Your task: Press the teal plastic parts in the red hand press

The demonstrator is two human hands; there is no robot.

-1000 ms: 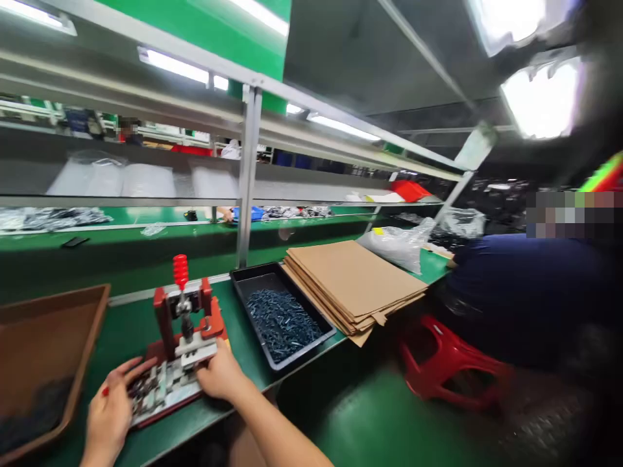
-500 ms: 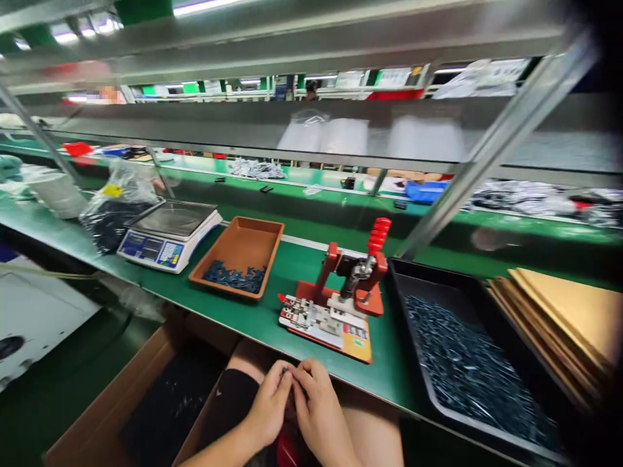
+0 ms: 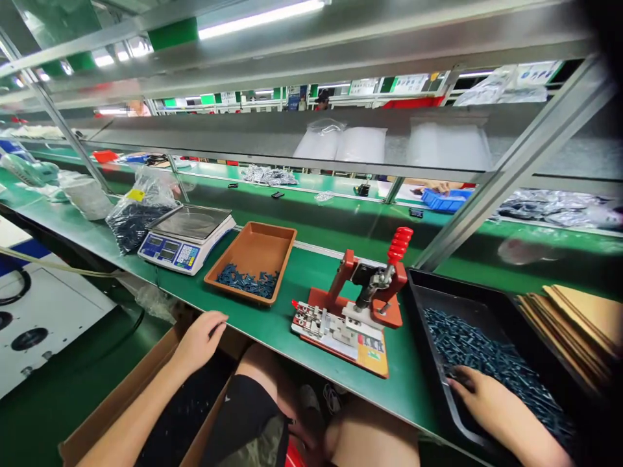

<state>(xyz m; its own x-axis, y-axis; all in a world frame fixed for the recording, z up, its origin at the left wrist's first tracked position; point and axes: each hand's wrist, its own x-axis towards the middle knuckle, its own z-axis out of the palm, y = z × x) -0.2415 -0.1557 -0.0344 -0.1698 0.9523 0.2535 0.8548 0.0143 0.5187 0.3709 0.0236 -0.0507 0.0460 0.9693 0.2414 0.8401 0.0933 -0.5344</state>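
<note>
Fingers curl, any pinch hidden: left hand [image 3: 200, 342] near the front edge of the flat green bench [image 3: 302, 275], right hand [image 3: 489, 401] at the left edge of the black rectangular plastic tray [image 3: 452, 295], its slim dark-blue strips [image 3: 491, 350] best parted lightly.

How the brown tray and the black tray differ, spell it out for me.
The brown tray holds a small heap of dark blue parts; the black tray holds far more. The right hand dips into the black tray, none into the brown tray. Both rectangular trays rest on the green workbench.
</note>
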